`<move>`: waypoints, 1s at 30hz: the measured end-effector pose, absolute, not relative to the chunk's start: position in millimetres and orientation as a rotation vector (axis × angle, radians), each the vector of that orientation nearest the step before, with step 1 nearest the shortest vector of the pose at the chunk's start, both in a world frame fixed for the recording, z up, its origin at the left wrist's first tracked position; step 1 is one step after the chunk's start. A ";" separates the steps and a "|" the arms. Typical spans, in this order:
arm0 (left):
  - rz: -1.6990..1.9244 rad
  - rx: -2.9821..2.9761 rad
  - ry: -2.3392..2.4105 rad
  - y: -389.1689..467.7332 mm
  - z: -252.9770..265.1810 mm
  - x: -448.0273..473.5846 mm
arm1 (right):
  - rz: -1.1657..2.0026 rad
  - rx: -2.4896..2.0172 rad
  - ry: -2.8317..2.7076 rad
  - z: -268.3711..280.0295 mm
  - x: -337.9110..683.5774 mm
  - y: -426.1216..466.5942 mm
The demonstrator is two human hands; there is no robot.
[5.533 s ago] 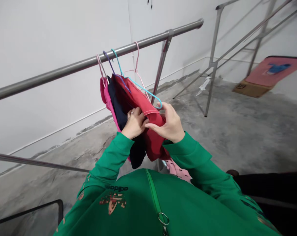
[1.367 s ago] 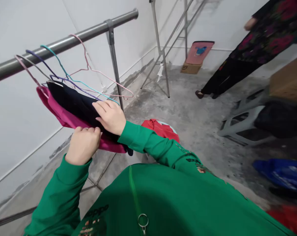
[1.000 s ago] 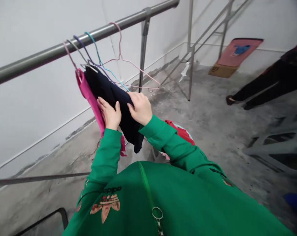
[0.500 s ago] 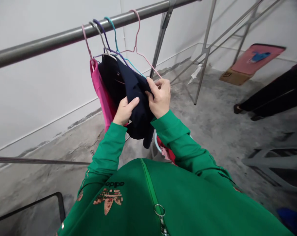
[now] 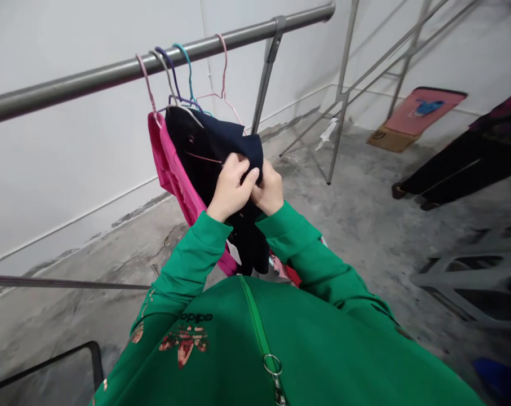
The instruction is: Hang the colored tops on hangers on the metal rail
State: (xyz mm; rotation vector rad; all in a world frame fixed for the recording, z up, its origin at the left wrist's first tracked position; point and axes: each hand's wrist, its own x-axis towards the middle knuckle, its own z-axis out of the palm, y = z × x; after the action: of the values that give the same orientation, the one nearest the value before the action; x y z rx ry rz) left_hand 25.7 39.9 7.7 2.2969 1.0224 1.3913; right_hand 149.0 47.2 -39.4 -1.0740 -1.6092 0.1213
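A dark navy shirt [image 5: 234, 132] hangs from a pale grey hanger [image 5: 167, 70] on the metal rail [image 5: 90, 82]. My left hand [image 5: 232, 189] grips the front edge of its cloth, fingers curled and thumb pressed on the fabric. Close beside it, my right hand [image 5: 270, 189] is closed on the same edge, its fingertips partly hidden by the cloth. To the left of the shirt hangs a bright pink garment [image 5: 177, 169] on a pink hanger [image 5: 146, 84]. Behind the shirt are a purple hanger [image 5: 169, 62], a turquoise hanger [image 5: 187, 65] and another pink hanger [image 5: 224, 67].
Below my right forearm, red and pink cloth [image 5: 287, 270] shows in part. A rack post [image 5: 263, 79] stands beyond the hangers. At right are a second metal frame [image 5: 342, 107], a cardboard box [image 5: 392, 138], a person's dark-trousered legs [image 5: 453, 163] and a grey plastic stool [image 5: 470, 282].
My left hand has moved up and right along the shirt, close to my right hand. My right hand has come lower, and the shirt's upper edge is now folded over between them.
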 end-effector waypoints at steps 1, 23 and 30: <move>1.476 2.289 1.141 42.3 4.2 22.8 | 0.173 -1.046 -1.600 -39.0 149.1 50.7; 1.887 2.000 1.228 44.8 -14.8 -40.1 | 0.031 -0.988 -1.349 -13.5 199.0 41.4; 1.729 2.153 1.297 32.8 -10.3 -41.4 | 0.545 -1.095 -1.429 -101.1 169.6 8.2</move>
State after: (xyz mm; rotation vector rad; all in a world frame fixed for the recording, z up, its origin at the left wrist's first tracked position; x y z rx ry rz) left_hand -41.4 32.8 -10.3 2.1531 1.2970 1.7294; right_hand 169.6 8.2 -101.1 -1.0954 -1.4292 0.5450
